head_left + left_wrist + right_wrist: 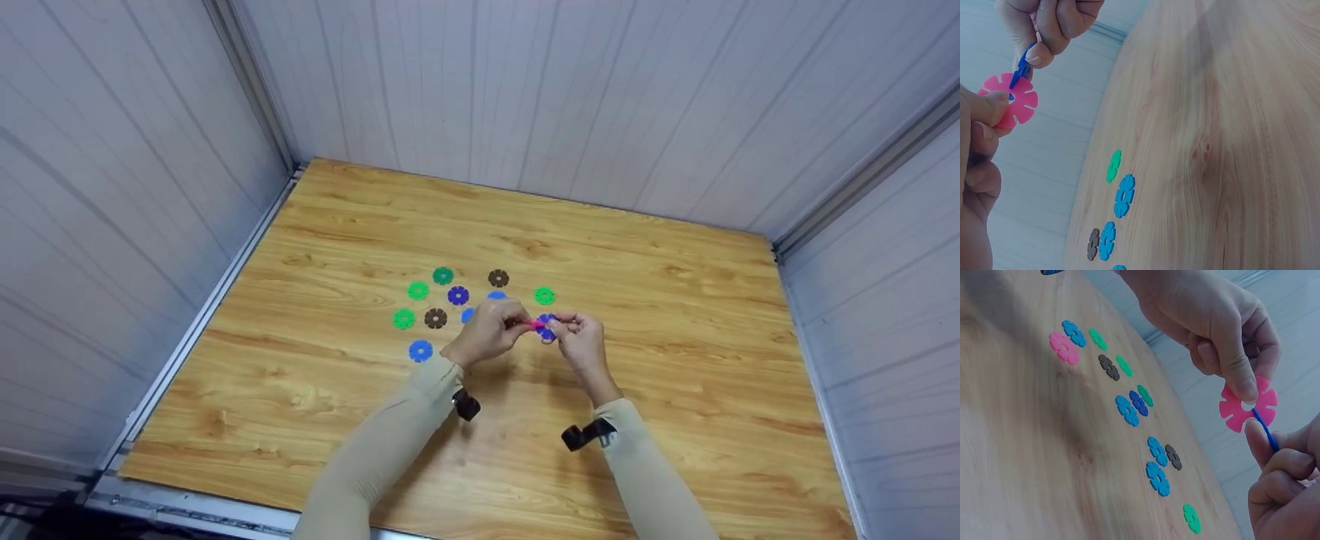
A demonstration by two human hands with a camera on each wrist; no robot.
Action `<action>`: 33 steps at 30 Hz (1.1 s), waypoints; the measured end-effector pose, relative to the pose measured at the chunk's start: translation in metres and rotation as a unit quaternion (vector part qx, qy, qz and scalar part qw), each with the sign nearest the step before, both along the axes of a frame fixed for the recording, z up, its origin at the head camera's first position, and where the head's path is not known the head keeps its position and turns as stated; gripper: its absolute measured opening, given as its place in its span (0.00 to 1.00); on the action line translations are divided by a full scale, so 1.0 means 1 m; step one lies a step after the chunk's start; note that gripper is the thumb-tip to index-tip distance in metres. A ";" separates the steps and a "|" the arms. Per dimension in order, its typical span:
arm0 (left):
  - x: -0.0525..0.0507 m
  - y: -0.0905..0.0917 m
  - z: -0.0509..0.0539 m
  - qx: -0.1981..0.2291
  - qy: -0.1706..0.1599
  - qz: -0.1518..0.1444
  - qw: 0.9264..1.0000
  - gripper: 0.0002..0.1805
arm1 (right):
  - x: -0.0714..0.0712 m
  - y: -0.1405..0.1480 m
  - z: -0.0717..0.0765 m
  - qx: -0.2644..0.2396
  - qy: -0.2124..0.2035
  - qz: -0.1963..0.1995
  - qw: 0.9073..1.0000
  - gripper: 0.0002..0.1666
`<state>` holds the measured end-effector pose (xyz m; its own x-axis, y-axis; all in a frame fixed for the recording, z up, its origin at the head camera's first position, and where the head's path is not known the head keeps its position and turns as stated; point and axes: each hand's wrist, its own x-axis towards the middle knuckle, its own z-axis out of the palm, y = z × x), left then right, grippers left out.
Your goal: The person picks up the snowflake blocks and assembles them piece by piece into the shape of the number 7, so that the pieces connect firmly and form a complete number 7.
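Above the tabletop, my left hand pinches a pink notched plastic disc between thumb and fingers. Opposite it, my right hand pinches a dark blue notched disc, seen nearly edge-on in both wrist views. The blue disc's edge crosses the pink disc's rim near its centre hole, the two standing at an angle to each other. How deep the notches sit in one another cannot be told. In the head view my left fingers hide most of the pink disc.
On the wooden table lie several loose discs, among them a brown disc, a blue disc, a green disc and a second pink disc. Pale panel walls enclose the table's back and sides.
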<state>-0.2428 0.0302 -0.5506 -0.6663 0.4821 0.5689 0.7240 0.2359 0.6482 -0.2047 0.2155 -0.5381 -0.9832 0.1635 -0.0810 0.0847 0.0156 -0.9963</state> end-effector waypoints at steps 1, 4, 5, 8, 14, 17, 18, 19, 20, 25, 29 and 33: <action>0.000 0.000 0.000 -0.001 0.001 0.000 1.000 0.03 | 0.000 0.001 -0.001 0.000 0.001 0.001 1.000 0.06; 0.000 0.000 -0.002 -0.009 0.001 -0.001 1.000 0.03 | 0.002 0.003 -0.004 -0.006 0.006 0.008 1.000 0.07; 0.000 0.000 -0.002 -0.011 0.000 -0.002 1.000 0.04 | 0.002 0.004 -0.005 -0.007 0.006 0.011 1.000 0.07; 0.000 0.000 -0.003 -0.021 -0.001 -0.002 1.000 0.04 | 0.002 0.007 -0.008 -0.009 0.001 0.019 1.000 0.09; -0.001 -0.001 -0.001 -0.026 0.009 -0.001 1.000 0.04 | -0.001 0.009 -0.009 -0.024 -0.015 0.027 0.999 0.11; -0.002 -0.001 -0.001 -0.023 0.013 0.003 1.000 0.04 | -0.002 0.009 -0.007 -0.027 -0.016 0.031 0.999 0.12; -0.002 -0.001 -0.001 -0.023 0.013 0.003 1.000 0.04 | -0.002 0.009 -0.007 -0.026 -0.017 0.032 0.999 0.12; -0.003 -0.002 -0.001 -0.023 0.012 0.002 1.000 0.04 | -0.002 0.010 -0.006 -0.026 -0.019 0.033 0.999 0.12; -0.003 -0.002 -0.001 -0.022 0.010 0.000 1.000 0.04 | -0.002 0.010 -0.005 -0.025 -0.020 0.033 0.999 0.11; -0.003 -0.007 -0.002 -0.030 -0.009 0.000 1.000 0.06 | -0.002 0.011 -0.005 -0.028 -0.025 0.035 0.999 0.12; -0.004 -0.013 -0.002 -0.040 -0.018 0.004 0.999 0.09 | -0.003 0.012 -0.006 -0.033 -0.026 0.036 0.998 0.12; -0.005 -0.020 -0.004 -0.042 -0.023 -0.003 0.999 0.09 | -0.003 0.011 -0.006 -0.036 -0.020 0.036 0.999 0.12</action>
<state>-0.2480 0.0099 -0.5542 -0.6875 0.5315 0.4949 0.6958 0.2869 0.6584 -0.2074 0.2267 -0.5437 -0.9878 0.0855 -0.1304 0.1266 -0.0487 -0.9908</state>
